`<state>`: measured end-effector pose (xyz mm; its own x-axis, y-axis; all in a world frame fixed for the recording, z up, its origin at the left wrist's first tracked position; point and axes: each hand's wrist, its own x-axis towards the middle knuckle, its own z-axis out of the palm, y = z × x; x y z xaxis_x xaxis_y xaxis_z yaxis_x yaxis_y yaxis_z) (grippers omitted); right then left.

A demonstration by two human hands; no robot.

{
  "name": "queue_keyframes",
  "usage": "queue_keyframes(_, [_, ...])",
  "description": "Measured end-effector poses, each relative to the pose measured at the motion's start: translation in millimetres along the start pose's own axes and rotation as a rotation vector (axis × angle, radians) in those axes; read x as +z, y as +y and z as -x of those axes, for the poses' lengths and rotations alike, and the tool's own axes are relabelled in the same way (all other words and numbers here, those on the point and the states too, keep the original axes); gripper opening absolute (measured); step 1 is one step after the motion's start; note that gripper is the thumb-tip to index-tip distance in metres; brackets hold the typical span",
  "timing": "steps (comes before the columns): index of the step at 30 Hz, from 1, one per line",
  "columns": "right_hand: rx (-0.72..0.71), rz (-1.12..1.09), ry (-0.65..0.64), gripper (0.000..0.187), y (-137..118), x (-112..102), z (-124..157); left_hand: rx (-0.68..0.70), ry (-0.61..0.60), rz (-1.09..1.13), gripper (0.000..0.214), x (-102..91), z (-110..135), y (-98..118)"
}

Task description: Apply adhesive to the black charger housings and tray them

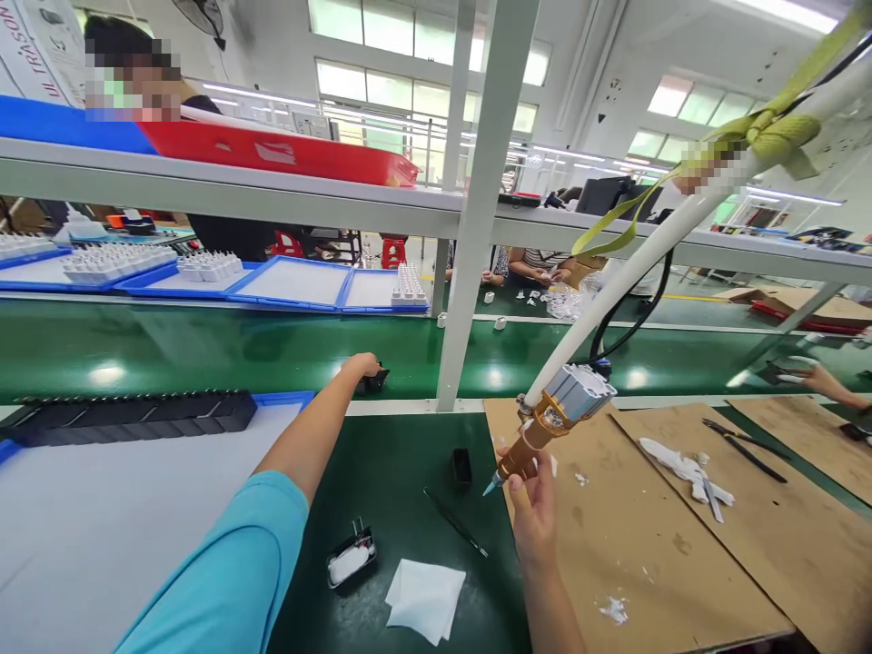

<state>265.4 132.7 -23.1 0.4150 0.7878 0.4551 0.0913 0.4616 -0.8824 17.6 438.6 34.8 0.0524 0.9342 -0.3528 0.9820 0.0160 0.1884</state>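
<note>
My left hand point(363, 365) reaches out over the green belt. Its fingers are closed on a small black plastic piece point(376, 380), which they partly hide. My right hand point(535, 509) is wrapped round a brown, metal-bodied glue dispenser point(535, 445), whose blue nozzle tip point(489, 487) points down and left. Below that tip's left side stands a black open housing point(461, 469) on the dark green bench. A black plug adapter point(352, 554) with its metal pins and a white part inside lies closer to me. Tweezers point(455, 522) and folded white paper point(427, 599) lie near it.
A white post point(470, 272) rises between my hands, and a white pole point(613, 263) carries the dispenser. At left, black housings point(136, 418) line a tray. Cardboard point(613, 527) with pliers point(746, 448) covers the right side. Other people sit beyond; another person's hand point(810, 374) is far right.
</note>
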Motion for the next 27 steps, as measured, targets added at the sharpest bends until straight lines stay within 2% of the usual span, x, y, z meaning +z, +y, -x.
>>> queue_keyframes(4, [-0.011,-0.005,0.004,0.049,1.9,0.7,-0.1,0.078,0.016,-0.041,0.037,-5.0,19.9,0.5])
queue_keyframes(7, [-0.003,-0.009,0.021,0.049,-1.1,1.1,0.0,0.183,-0.003,-0.047,0.038,-1.6,40.3,6.8])
queue_keyframes(12, [0.007,0.02,0.066,0.056,-5.4,-0.4,-4.7,0.349,-0.111,-0.055,0.041,24.3,71.7,31.1])
queue_keyframes(15, [0.026,0.044,0.05,0.061,-5.2,-1.1,-7.8,0.377,-0.136,-0.084,0.043,39.8,87.5,44.3])
queue_keyframes(18, [0.031,0.045,0.066,0.063,-5.7,-1.1,-9.9,0.375,-0.101,-0.091,0.056,42.9,100.3,48.3])
queue_keyframes(20, [0.015,0.036,0.076,0.063,-6.5,-0.8,-11.1,0.36,-0.043,-0.072,0.066,37.2,112.7,43.3])
queue_keyframes(22, [-0.006,0.038,0.081,0.062,-7.7,-0.3,-12.2,0.346,0.049,-0.038,0.069,27.6,135.1,30.7])
queue_keyframes(23, [-0.014,0.043,0.084,0.063,-8.7,0.3,-12.6,0.348,0.097,-0.016,0.068,22.7,151.1,21.7])
queue_keyframes(25, [-0.025,0.061,0.091,0.065,-11.9,1.8,-12.6,0.455,0.219,0.068,0.065,15.8,191.6,-0.8])
queue_keyframes(27, [-0.046,0.089,0.106,0.067,-16.8,3.7,-11.3,0.531,0.192,0.142,0.063,17.7,236.9,-26.8])
